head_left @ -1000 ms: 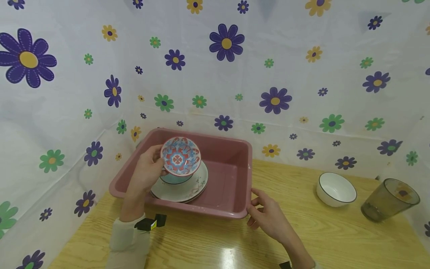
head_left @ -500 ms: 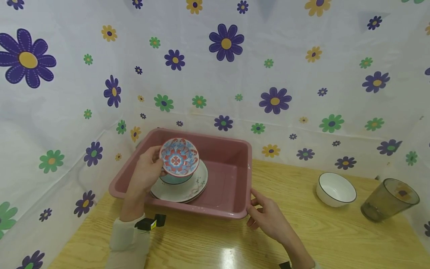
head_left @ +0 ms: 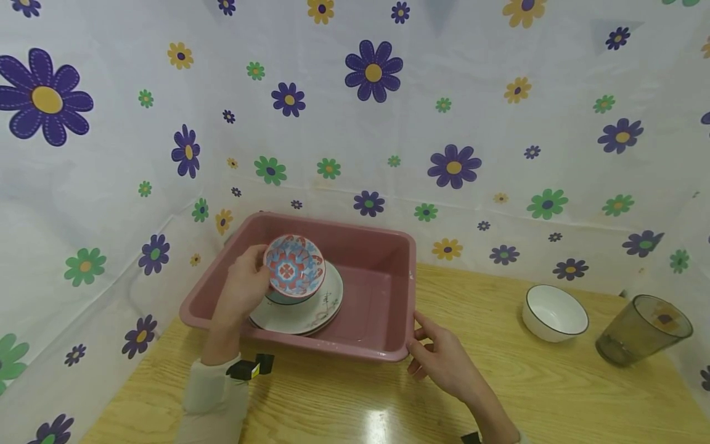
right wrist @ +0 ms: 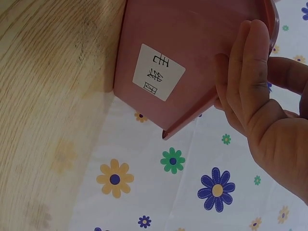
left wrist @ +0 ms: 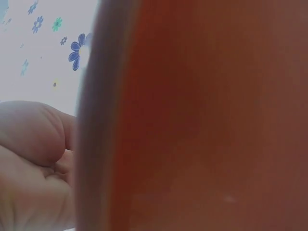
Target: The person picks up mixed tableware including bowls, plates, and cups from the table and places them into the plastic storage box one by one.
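Note:
In the head view my left hand (head_left: pixel 243 285) grips the left edge of a small bowl (head_left: pixel 294 266) with a red and blue pattern, its inside tilted toward the camera. Just beneath it, a blue-green bowl (head_left: pixel 288 300) shows partly, over stacked white plates (head_left: pixel 277 317) in the pink bin (head_left: pixel 413 277). The blurred bowl (left wrist: pixel 207 115) fills most of the left wrist view, beside part of the hand (left wrist: pixel 33 163). My right hand (head_left: pixel 444 361) touches the bin's front right corner from outside; its fingers lie extended along the labelled wall (right wrist: pixel 192 29) in the right wrist view.
A white bowl with a dark rim (head_left: pixel 554 314) and a tinted glass (head_left: pixel 638 333) stand at the right on the wooden table (head_left: pixel 333 401). A flower-print sheet (head_left: pixel 488 61) hangs behind the table and along its left side.
My left hand has lowered the patterned bowl slightly and shifted it a little left, so that it covers more of the blue-green bowl. The right hand has barely moved.

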`<state>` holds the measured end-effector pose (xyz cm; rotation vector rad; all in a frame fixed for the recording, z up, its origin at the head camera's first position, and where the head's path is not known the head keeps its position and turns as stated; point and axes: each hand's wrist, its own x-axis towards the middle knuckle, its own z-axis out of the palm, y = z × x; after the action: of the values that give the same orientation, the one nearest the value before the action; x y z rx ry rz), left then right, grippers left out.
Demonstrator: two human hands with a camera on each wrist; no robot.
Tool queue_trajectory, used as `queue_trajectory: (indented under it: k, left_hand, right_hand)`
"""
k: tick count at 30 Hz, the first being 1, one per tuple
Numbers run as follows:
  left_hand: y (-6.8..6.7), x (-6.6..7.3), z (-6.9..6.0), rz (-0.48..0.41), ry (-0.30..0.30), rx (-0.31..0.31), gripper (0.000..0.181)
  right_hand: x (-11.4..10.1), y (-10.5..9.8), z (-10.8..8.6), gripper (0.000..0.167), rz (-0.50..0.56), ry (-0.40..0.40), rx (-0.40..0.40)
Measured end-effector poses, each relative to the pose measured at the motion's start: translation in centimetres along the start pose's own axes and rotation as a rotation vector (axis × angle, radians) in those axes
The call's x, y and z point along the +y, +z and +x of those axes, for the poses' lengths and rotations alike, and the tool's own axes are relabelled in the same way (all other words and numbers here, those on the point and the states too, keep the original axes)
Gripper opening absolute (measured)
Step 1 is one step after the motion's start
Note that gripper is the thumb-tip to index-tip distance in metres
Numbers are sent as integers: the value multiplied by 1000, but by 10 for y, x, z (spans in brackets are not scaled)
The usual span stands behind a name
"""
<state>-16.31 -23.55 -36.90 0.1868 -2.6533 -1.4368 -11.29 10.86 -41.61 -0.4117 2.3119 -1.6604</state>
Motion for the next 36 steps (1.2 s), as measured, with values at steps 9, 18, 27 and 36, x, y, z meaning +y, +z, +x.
queue_trajectory:
  k: [9,18,27,36]
  left_hand:
    - [0,-1,0,104,15,-10,45]
    - [0,-5,3,135,-15,-38,46]
    - [1,-6,5,173,-55,-32,47]
    - [3,-12,10,227,-59,-14,46]
  right_hand:
    - [0,0,0,60,-7,4,2]
    - [-1,-1,0,60,1,3,-4]
    - [1,0,0,59,-4,0,-1]
    - [2,0,1,59,-10,-1,2]
